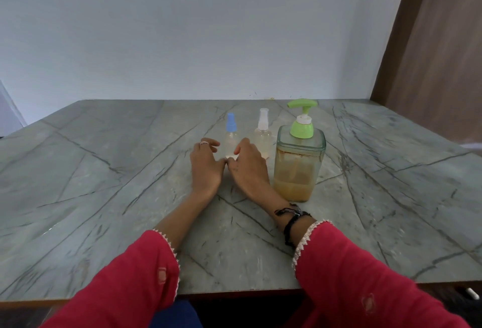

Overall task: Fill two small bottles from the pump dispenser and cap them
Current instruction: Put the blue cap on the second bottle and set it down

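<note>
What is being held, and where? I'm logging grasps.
Cannot tell for sure: both hands, left hand and right hand, flank the blue-capped bottle near its base.

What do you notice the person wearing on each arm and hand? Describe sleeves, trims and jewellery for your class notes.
Both arms wear loose red fabric sleeves: the left sleeve and right sleeve each end in a pale scalloped lace trim. The left hand has a thin silver ring on one of its fingers. The right hand is bare, with black thread bands tied round its wrist.
</note>
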Demonstrator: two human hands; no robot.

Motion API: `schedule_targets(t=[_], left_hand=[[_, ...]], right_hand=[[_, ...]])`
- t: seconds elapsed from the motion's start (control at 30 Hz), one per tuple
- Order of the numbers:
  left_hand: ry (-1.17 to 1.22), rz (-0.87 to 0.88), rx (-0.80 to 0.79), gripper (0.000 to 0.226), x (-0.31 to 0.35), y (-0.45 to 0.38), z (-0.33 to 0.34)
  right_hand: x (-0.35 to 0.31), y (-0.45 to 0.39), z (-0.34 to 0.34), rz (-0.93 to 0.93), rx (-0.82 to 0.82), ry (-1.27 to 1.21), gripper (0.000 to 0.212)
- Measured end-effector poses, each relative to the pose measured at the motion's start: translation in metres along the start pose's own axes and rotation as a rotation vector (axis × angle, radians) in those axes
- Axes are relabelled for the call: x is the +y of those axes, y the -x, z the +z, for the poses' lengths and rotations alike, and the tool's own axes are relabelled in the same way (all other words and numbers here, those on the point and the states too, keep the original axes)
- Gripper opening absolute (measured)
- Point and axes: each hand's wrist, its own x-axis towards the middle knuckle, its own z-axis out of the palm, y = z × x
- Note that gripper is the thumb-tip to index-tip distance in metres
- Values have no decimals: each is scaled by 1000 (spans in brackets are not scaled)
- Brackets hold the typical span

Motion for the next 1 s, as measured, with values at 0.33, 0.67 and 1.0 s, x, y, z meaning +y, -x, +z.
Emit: schedule_targets(t=[0.33,0.67,1.0], left_hand=[[191,66,-301,19,39,51,-21],[244,99,-530,75,72,72,-1],[354,50,-489,72,77,67,23]], right_hand=[[1,55,-54,-213,-89,219,15],[41,95,-95,-60,288,316,32],[67,84,-105,133,261,-61,75]])
